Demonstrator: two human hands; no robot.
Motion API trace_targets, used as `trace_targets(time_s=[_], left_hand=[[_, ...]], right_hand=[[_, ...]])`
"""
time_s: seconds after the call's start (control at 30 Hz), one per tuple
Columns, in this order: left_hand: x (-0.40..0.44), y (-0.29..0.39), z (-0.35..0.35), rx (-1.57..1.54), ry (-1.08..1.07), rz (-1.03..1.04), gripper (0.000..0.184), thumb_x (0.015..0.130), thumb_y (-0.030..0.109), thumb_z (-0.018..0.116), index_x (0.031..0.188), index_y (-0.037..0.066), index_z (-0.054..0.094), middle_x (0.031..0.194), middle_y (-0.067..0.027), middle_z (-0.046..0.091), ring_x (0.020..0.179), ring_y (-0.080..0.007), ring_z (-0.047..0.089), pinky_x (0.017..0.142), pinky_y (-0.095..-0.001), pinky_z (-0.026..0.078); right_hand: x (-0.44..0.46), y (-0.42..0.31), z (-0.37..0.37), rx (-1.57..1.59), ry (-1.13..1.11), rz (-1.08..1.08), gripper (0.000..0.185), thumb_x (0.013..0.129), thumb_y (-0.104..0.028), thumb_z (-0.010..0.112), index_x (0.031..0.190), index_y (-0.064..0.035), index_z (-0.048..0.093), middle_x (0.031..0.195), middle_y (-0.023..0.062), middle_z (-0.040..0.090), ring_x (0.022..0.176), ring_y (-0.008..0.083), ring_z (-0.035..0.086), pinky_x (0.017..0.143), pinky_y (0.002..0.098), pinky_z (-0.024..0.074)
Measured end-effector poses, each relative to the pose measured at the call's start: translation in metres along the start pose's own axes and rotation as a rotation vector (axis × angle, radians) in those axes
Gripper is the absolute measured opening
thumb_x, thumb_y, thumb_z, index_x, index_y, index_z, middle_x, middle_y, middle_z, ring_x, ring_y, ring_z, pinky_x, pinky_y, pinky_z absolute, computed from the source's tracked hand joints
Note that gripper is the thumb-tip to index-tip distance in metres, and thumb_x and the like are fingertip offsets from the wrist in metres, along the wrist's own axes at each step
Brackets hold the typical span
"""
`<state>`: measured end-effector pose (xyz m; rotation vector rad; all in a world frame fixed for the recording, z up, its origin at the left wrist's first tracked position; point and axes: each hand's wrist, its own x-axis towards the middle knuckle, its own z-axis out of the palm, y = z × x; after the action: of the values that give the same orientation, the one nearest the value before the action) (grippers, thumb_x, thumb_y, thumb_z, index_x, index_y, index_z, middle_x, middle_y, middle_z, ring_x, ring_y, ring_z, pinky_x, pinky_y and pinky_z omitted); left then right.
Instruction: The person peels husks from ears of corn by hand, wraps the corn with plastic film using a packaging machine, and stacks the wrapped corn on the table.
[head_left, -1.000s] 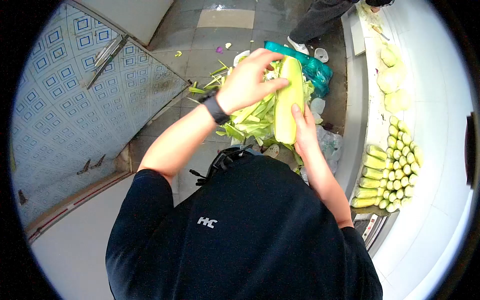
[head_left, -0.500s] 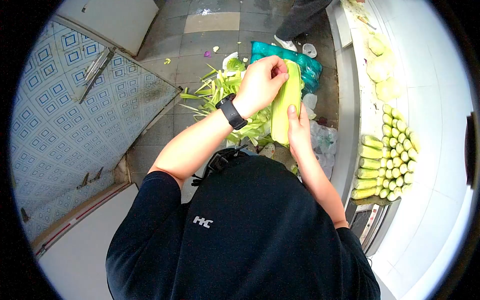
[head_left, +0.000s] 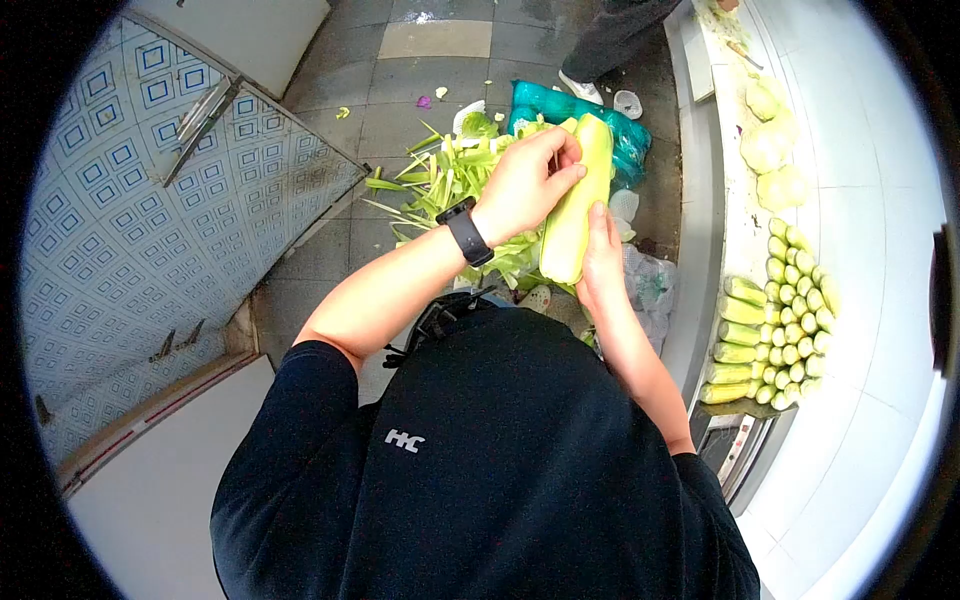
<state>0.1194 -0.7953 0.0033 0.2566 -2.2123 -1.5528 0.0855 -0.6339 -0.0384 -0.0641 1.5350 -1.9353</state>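
Observation:
A long, pale green ear of corn (head_left: 590,165), seemingly still in its husk, slants across the space in front of me. My right hand (head_left: 602,258) wraps its lower right side, with the thumb along the front. My left hand (head_left: 530,182), wearing a black watch (head_left: 465,232) on the wrist, is bent closed at the ear's left edge. Its thumb and fingertips press together there, and a strip of husk seems to lie by them, partly hidden. Beneath, a heap of green husks and leaves (head_left: 455,170) covers part of the floor.
On the right-hand counter, similar green ears (head_left: 795,330) are stacked near several pale green cabbages (head_left: 775,140). A teal bag (head_left: 625,150) and clear plastic (head_left: 650,290) lie on the floor. Another person's leg (head_left: 620,45) stands beyond. A patterned panel (head_left: 120,230) is at left.
The ear has shifted slightly right and shows a paler, smoother face. My left hand has moved a little right and down along it; my right hand keeps its hold.

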Motion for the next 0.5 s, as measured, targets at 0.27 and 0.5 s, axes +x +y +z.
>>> trace_targets(time_s=[0.27, 0.5], left_hand=[[-0.018, 0.019, 0.002, -0.084, -0.007, -0.054, 0.017, 0.085, 0.01, 0.071, 0.095, 0.001, 0.06, 0.08, -0.0055, 0.059, 0.072, -0.0126, 0.057, 0.065, -0.0279, 0.048], [-0.012, 0.0, 0.004, 0.116, 0.101, 0.016, 0.021, 0.09, 0.016, 0.065, 0.088, 0.002, 0.049, 0.081, -0.0167, 0.051, 0.076, -0.0336, 0.052, 0.066, -0.0416, 0.043]], right_hand=[[0.007, -0.004, 0.002, 0.174, 0.082, 0.034, 0.051, 0.106, -0.042, 0.044, 0.134, -0.0003, 0.048, 0.123, 0.0093, 0.06, 0.108, 0.0166, 0.06, 0.092, 0.0323, 0.0499], [0.012, 0.001, 0.004, -0.023, 0.077, 0.07, 0.058, 0.104, -0.039, 0.048, 0.145, 0.0001, 0.036, 0.132, 0.013, 0.055, 0.118, 0.0202, 0.055, 0.096, 0.0348, 0.0478]])
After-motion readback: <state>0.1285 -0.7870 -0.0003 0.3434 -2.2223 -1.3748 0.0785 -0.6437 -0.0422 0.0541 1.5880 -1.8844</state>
